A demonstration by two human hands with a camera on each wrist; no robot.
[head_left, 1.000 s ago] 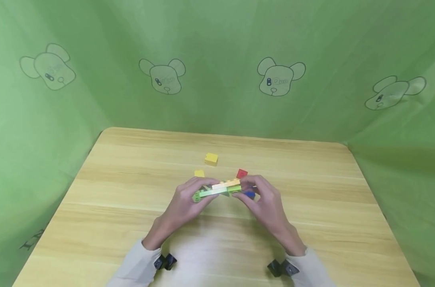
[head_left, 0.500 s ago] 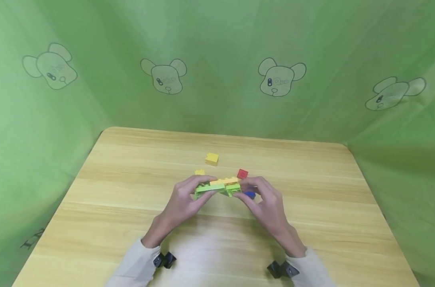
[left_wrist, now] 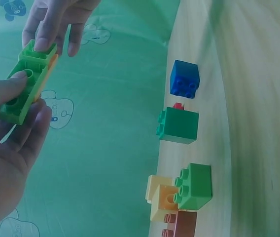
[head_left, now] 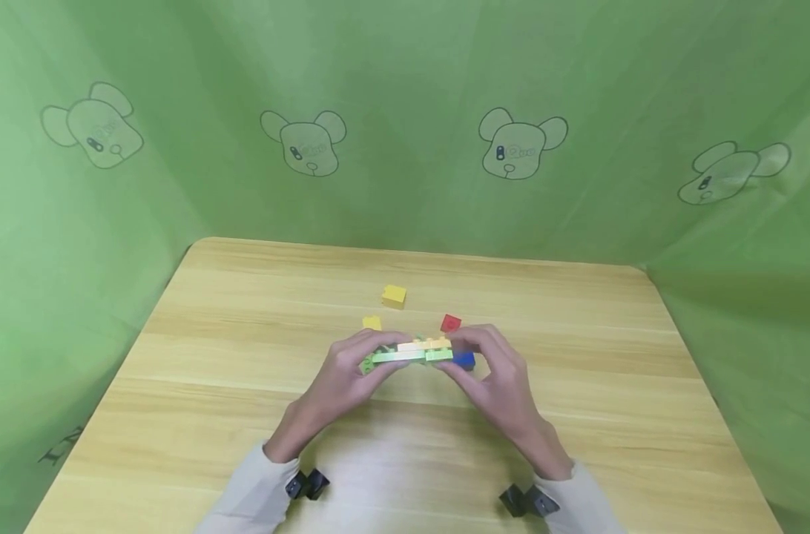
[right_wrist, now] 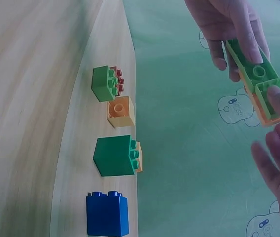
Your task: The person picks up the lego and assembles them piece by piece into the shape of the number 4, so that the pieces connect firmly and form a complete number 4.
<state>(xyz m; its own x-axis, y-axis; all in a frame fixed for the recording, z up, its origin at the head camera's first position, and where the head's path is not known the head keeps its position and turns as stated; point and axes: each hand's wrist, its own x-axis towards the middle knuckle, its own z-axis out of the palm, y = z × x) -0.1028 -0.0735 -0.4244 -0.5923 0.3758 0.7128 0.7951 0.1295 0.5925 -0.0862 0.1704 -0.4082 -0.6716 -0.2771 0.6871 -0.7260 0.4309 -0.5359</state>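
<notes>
Both hands hold one built piece of toy building bricks: a long light green brick (head_left: 398, 357) and a short light green brick (head_left: 439, 355) side by side, with an orange brick (head_left: 435, 344) joined across them. My left hand (head_left: 345, 374) pinches the long brick's left end, thumb on its hollow side in the left wrist view. The right hand (head_left: 495, 371) grips the other end, its thumb on the short green brick (right_wrist: 268, 96) in the right wrist view. The piece is held above the table, its hollow underside facing the wrist cameras.
On the wooden table (head_left: 405, 460) lie loose bricks: two yellow ones (head_left: 394, 296), a red one (head_left: 451, 323) and a blue one (head_left: 463, 361). The wrist views add a dark green brick (left_wrist: 178, 125), a light green brick (left_wrist: 197, 186) and a reddish brick (left_wrist: 184, 224). Green cloth (head_left: 405, 185) surrounds the table.
The held piece tipped, then turned back, and now lies more level. More of the blue brick shows beside it. Both hands keep their grip and have hardly moved.
</notes>
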